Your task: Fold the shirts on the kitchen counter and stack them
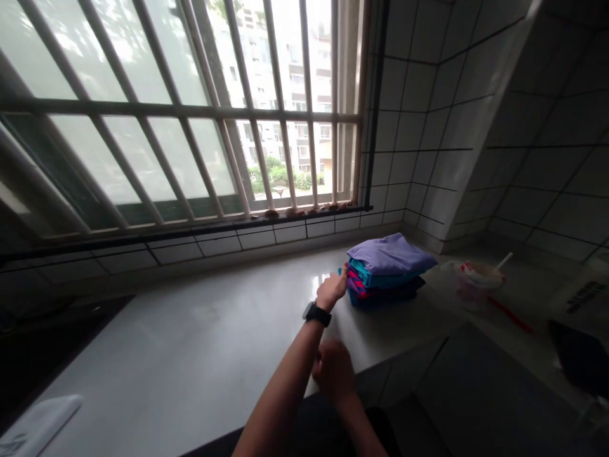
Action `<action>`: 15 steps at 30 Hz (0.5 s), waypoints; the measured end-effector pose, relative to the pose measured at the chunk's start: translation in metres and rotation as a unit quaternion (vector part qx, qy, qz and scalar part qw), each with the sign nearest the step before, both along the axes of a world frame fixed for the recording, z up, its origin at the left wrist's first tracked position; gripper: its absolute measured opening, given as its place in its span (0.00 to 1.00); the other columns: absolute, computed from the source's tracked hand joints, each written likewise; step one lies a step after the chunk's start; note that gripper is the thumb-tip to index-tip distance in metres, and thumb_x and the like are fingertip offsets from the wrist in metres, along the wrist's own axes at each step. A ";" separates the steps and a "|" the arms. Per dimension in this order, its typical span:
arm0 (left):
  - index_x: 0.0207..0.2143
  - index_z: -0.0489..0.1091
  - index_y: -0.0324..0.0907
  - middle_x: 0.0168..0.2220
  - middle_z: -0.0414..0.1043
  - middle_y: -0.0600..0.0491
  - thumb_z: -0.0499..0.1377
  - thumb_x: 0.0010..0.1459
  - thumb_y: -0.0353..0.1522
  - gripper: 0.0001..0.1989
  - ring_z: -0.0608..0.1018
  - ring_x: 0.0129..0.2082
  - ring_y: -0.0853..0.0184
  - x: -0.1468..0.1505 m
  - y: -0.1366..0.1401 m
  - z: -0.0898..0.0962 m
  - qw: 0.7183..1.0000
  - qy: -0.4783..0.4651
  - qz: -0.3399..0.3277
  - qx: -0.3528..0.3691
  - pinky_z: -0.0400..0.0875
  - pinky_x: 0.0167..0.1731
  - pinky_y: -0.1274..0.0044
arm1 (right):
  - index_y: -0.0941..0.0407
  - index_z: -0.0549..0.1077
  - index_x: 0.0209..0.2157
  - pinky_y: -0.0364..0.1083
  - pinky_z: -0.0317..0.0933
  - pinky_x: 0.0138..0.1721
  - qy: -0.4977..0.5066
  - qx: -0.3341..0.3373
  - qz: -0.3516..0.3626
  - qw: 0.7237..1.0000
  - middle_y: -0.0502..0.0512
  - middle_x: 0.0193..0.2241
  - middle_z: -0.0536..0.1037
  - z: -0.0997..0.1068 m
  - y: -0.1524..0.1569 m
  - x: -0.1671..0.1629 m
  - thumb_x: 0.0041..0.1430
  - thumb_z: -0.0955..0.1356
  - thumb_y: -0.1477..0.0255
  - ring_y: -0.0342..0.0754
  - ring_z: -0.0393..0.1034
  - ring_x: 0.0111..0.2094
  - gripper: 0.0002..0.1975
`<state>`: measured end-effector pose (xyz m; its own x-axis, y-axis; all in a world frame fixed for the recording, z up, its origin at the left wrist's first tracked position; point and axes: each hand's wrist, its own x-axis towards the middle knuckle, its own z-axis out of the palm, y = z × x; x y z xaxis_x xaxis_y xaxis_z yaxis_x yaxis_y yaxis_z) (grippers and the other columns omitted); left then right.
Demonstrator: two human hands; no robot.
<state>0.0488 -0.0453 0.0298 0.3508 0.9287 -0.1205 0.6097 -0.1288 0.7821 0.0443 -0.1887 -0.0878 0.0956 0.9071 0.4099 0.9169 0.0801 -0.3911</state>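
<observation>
A stack of folded clothes (387, 276) sits on the pale countertop (200, 336), with a lavender piece on top, teal below it, then a pink-and-purple layer and dark blue at the bottom. My left hand (333, 289), with a dark watch (317, 313) on the wrist, reaches to the stack's left side. Its fingers are stretched out and touch the cloth edges. Closer to me, by the counter's front edge, my right hand (335, 369) is curled into a fist beside my left forearm. Nothing shows in it, though part of it is hidden.
Right of the stack stands a plastic-lined tub (476, 282) with a white stick, and a red strip (511, 315) lies near it. A barred window (219, 114) and tiled wall (428, 146) rise behind. A white object (45, 422) lies at lower left beside a dark surface (61, 355).
</observation>
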 end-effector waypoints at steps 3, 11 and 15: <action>0.36 0.72 0.41 0.44 0.78 0.33 0.48 0.57 0.60 0.32 0.77 0.51 0.43 -0.070 -0.038 0.000 0.996 0.068 0.062 0.004 0.67 0.49 0.61 | 0.55 0.72 0.24 0.45 0.56 0.36 -0.010 0.055 -0.007 0.998 0.54 0.23 0.75 -0.004 0.000 -0.002 0.63 0.64 0.76 0.48 0.71 0.29 0.14; 0.33 0.72 0.45 0.29 0.74 0.51 0.60 0.47 0.56 0.25 0.76 0.29 0.60 -0.207 -0.117 -0.077 0.971 -0.210 0.113 -0.002 0.68 0.29 0.72 | 0.54 0.71 0.21 0.45 0.55 0.34 -0.015 0.104 0.002 0.994 0.52 0.21 0.73 -0.009 0.001 0.005 0.66 0.62 0.74 0.46 0.69 0.26 0.18; 0.31 0.70 0.45 0.25 0.69 0.55 0.61 0.46 0.56 0.24 0.72 0.24 0.66 -0.216 -0.124 -0.095 0.920 -0.348 0.179 -0.017 0.66 0.26 0.75 | 0.54 0.71 0.21 0.44 0.56 0.33 -0.017 0.088 -0.004 0.996 0.53 0.21 0.75 -0.007 0.000 0.006 0.67 0.61 0.73 0.46 0.70 0.26 0.19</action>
